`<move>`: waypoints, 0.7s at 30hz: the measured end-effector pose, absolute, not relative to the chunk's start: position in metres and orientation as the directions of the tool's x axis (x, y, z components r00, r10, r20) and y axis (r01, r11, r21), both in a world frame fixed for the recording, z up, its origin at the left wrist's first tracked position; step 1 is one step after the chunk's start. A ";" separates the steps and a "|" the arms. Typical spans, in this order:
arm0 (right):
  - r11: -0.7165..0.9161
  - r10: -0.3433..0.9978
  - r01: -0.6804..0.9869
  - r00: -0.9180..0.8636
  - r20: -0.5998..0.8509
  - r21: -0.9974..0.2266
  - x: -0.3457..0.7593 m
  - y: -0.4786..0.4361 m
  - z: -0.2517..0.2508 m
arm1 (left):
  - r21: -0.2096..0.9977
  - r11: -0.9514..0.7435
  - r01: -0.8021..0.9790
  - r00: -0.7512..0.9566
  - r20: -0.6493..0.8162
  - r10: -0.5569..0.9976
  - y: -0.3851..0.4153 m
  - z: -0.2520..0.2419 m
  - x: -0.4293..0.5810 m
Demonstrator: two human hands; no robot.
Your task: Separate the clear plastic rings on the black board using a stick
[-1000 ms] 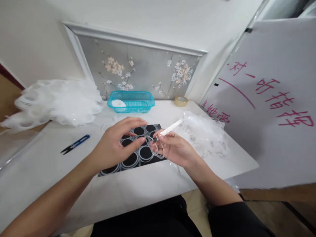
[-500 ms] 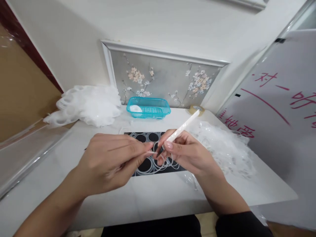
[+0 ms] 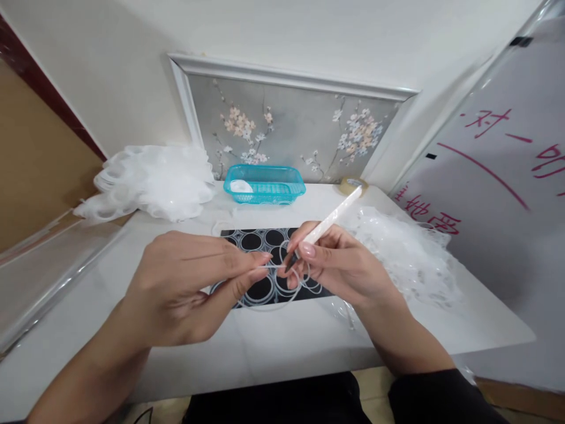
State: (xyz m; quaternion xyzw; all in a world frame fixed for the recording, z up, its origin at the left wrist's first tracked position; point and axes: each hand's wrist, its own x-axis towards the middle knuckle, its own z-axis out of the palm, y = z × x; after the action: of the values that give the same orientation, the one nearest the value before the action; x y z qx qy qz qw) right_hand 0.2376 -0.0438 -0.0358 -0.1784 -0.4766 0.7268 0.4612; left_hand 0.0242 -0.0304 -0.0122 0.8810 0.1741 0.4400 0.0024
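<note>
Between thumb and forefinger, my left hand (image 3: 189, 282) pinches the edge of a thin translucent ring piece (image 3: 276, 306). My right hand (image 3: 339, 265) is closed around a white-handled tool (image 3: 333, 217), its dark tip pointing down and left at the ring material close to my left fingertips. Thin loops hang around my right fingers, which also seem to touch the piece. Beneath both hands lies a black sheet (image 3: 251, 240) with white circles, partly covered by them.
A turquoise basket (image 3: 265, 184) holding a white round item stands at the back, with a tape roll (image 3: 353, 186) to its right. Piles of translucent rings lie at left (image 3: 154, 182) and right (image 3: 406, 259) on the white table (image 3: 265, 353). A whiteboard (image 3: 494, 224) stands at right.
My left hand has drawn slightly left, widening the gap between my fingertips, and more of the thin strand shows between them. The view has shifted a little.
</note>
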 end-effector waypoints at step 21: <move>-0.059 0.881 -0.473 -0.439 0.177 -0.879 0.235 -0.044 -0.037 | 0.083 -0.937 0.340 0.582 0.764 0.279 -0.029 -0.010 0.029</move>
State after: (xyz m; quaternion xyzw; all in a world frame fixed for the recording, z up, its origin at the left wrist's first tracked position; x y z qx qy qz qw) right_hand 0.2347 -0.0442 -0.0373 -0.2106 -0.4841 0.6967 0.4857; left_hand 0.0286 -0.0295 -0.0096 0.8887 0.1739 0.4228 -0.0361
